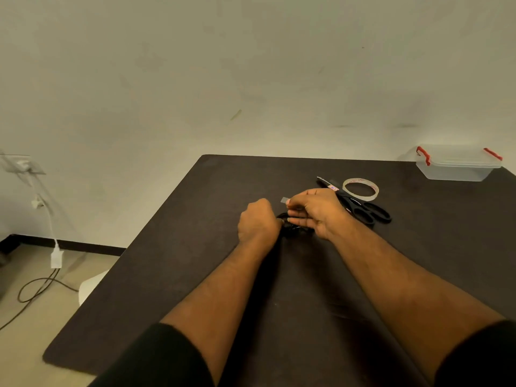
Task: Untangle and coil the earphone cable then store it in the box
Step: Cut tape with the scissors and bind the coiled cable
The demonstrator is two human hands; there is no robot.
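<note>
Forearms are extended over the dark table [195,247]. The coiled earphone cable [296,229] is gripped by the curled left hand [258,220]; a tape strip [284,200] is pinched above it by the right hand [315,212]. Tape should be wrapped snugly. Beyond the grip lie scissors [363,209], tape roll [360,189], then the box [458,167].

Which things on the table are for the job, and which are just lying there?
For the job:
black earphone cable, held by the left hand and right hand
piece of tape pinched by the right hand
clear box

Just lying there:
scissors
tape roll
</note>
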